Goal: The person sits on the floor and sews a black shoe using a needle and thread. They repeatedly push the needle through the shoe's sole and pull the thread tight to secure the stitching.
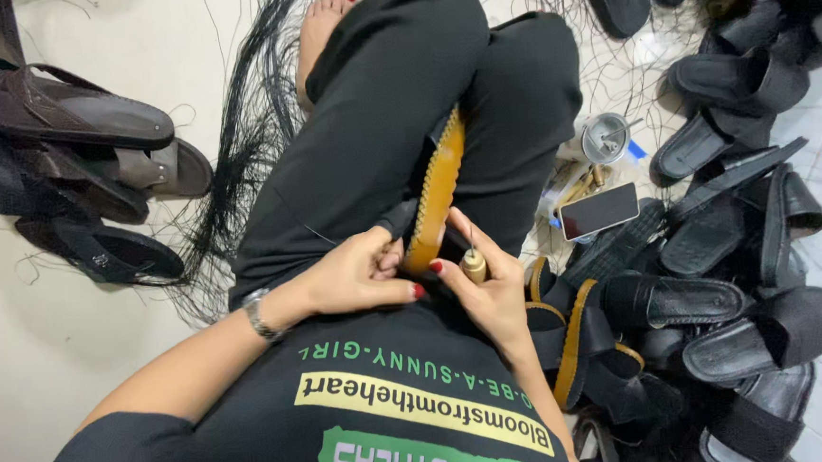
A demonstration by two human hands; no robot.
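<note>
A tan sole (pixel 437 193) with a stitched, scalloped dark edge stands on its side, wedged between the knees in the lap. The left hand (pixel 357 274) pinches its near end; the right hand (pixel 481 288) grips a wooden-handled awl (pixel 473 265) beside it

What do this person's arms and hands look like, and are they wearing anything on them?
Both arms are bare from the short sleeves of a black T-shirt down. The left hand has a silver metal bracelet at the wrist. The right hand wears nothing that shows. The fingernails are painted red. No gloves on either hand.
</note>
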